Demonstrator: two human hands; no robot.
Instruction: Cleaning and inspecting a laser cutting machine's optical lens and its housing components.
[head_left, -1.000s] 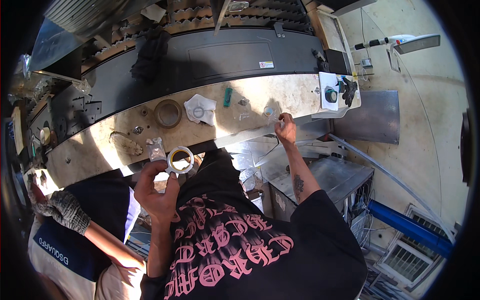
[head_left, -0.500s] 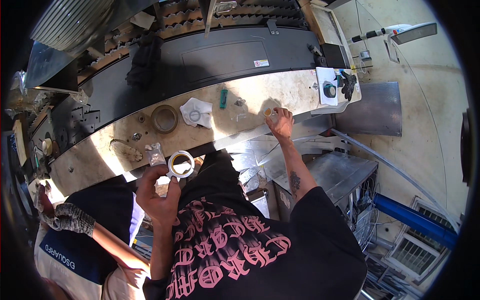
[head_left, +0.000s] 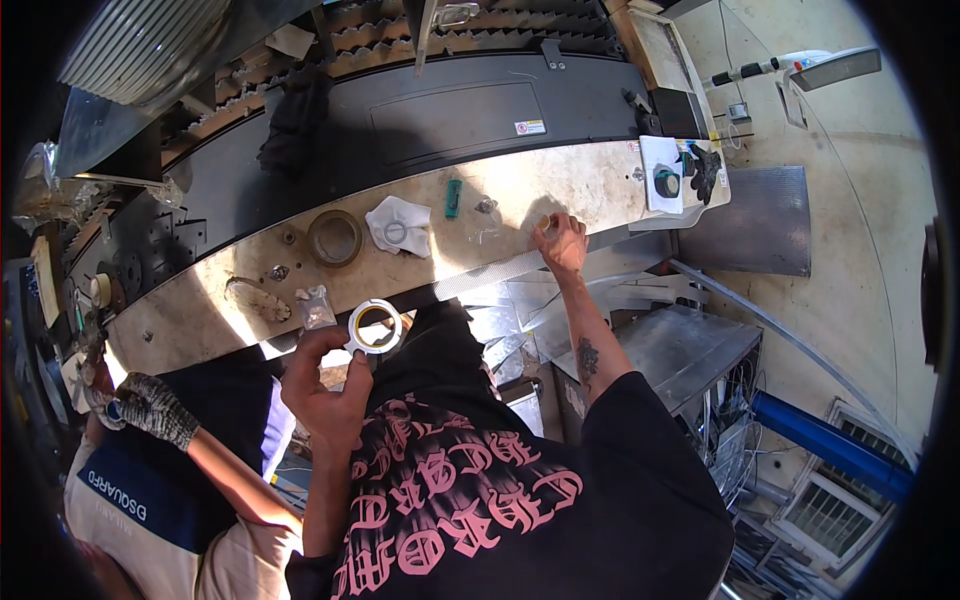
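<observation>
Ring part [head_left: 375, 327], white w/ yellow inside, is pinched in left hand [head_left: 325, 385] just below the stone bench top [head_left: 580, 185]. Right hand [head_left: 563, 243] has fingers closed on smth small on the bench, can't tell what. Brown ring [head_left: 334, 238], white rag [head_left: 399, 226] lie on bench; concrete floor [head_left: 850, 250] right of it.

Small white-red label [head_left: 530, 127] on black machine panel; clear plastic bag [head_left: 316, 306] on bench edge.

On the bench [head_left: 560, 180] lie a brown ring [head_left: 334, 238] at left, a white cloth [head_left: 399, 224] beside it, and a green piece [head_left: 453, 197] further right. A small bag [head_left: 316, 306] sits near the front edge. A gloved co-worker [head_left: 150, 408] stands far left.
</observation>
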